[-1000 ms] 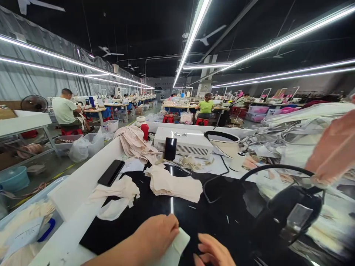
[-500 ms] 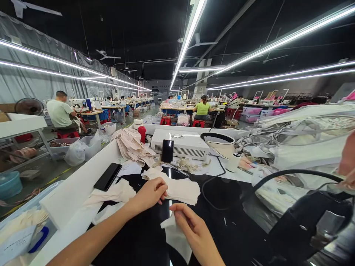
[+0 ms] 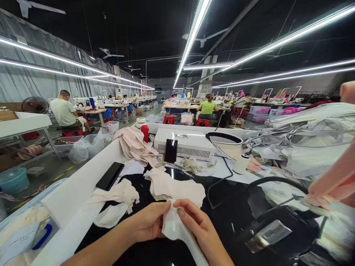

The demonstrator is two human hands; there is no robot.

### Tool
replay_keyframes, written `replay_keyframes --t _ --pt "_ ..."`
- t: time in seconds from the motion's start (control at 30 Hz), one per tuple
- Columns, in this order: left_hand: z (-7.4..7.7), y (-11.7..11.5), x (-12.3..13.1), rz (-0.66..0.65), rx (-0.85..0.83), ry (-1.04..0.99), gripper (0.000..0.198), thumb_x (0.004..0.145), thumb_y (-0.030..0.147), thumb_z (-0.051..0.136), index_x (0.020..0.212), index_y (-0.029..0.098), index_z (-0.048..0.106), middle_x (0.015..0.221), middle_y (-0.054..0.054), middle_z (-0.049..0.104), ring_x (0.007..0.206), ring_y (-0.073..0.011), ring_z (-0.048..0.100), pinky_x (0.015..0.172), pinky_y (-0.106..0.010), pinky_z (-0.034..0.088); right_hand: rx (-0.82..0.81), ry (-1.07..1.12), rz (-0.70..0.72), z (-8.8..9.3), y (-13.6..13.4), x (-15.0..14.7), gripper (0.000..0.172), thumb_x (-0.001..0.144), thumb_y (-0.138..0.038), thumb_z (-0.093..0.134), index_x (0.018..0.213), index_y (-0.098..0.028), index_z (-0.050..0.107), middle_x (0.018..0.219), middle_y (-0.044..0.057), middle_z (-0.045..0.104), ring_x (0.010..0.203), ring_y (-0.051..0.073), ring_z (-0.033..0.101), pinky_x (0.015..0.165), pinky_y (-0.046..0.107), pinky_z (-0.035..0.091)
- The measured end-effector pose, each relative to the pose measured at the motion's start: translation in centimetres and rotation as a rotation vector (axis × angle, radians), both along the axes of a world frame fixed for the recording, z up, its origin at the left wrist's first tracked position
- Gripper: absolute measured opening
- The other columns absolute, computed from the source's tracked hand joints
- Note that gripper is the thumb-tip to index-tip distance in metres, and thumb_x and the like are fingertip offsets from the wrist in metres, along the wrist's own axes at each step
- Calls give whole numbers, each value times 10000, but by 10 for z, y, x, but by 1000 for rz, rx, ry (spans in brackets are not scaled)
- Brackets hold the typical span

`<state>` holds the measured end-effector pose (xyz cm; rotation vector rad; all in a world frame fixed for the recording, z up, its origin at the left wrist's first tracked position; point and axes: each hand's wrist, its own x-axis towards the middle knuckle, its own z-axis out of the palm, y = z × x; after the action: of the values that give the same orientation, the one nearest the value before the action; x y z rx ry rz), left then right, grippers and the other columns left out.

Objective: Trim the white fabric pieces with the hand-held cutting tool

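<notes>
My left hand [image 3: 148, 221] and my right hand [image 3: 198, 225] are closed together on a small cream fabric piece [image 3: 173, 227], held low over the black work surface [image 3: 222, 218]. The fingers of both hands pinch the piece's top edge. Just beyond my hands lies a stack of cream fabric pieces [image 3: 174, 186]. More cream pieces [image 3: 116, 201] lie to the left, near the white table edge.
A black phone [image 3: 110, 176] lies on the white ledge at left. A white machine box [image 3: 185, 145], a red bottle [image 3: 144, 133] and a black-rimmed bowl [image 3: 224, 142] stand behind. A black iron-like tool [image 3: 277, 231] with cable sits at right. Other people sit at distant tables.
My hands have come together on the cream piece; half a second ago the left hand was at the stack and only the right held the piece.
</notes>
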<state>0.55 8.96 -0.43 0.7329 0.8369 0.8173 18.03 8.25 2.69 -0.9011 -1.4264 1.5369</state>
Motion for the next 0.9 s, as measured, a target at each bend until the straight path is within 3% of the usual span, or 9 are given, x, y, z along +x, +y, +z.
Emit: replay_keyframes --t 0.17,0.27,0.37,0.5,0.77,0.9 --pt "9 6 -10 165 142 133 739 566 752 899 950 163 672 750 16 592 602 -99 526 557 -206 438 54 -123 -5 -11 14 4 419 833 -639 730 1016 -263 733 854 -3 679 752 164 595 682 244 493" --pt "16 17 -18 245 243 249 752 568 808 845 908 165 657 681 34 553 551 -105 480 482 -207 354 76 -199 19 -15 29 11 450 795 -620 756 1086 -280 713 903 -6 692 783 173 623 686 250 498" --pt "21 37 -26 328 315 359 704 594 803 805 868 176 638 682 45 526 572 -111 461 508 -217 359 128 -341 -54 -18 48 20 478 751 -575 764 1119 -275 710 814 -24 668 661 150 583 617 257 463" --pt "25 65 -36 408 415 519 553 679 702 764 740 180 592 669 45 493 645 -130 462 568 -225 341 190 -423 -227 -21 77 33 486 707 -569 728 1066 -242 717 770 -21 661 556 125 498 563 271 420" --pt "21 90 -38 387 529 826 243 826 396 595 701 191 563 653 38 523 638 -146 466 581 -243 302 309 -450 -445 -23 128 49 495 724 -559 682 1087 -224 717 805 22 716 648 195 612 571 292 449" --pt "14 94 -40 368 557 983 258 825 292 615 629 206 471 590 51 454 589 -136 443 575 -252 273 375 -519 -512 -29 148 55 404 710 -478 673 1025 -233 737 786 27 726 714 235 661 661 333 507"
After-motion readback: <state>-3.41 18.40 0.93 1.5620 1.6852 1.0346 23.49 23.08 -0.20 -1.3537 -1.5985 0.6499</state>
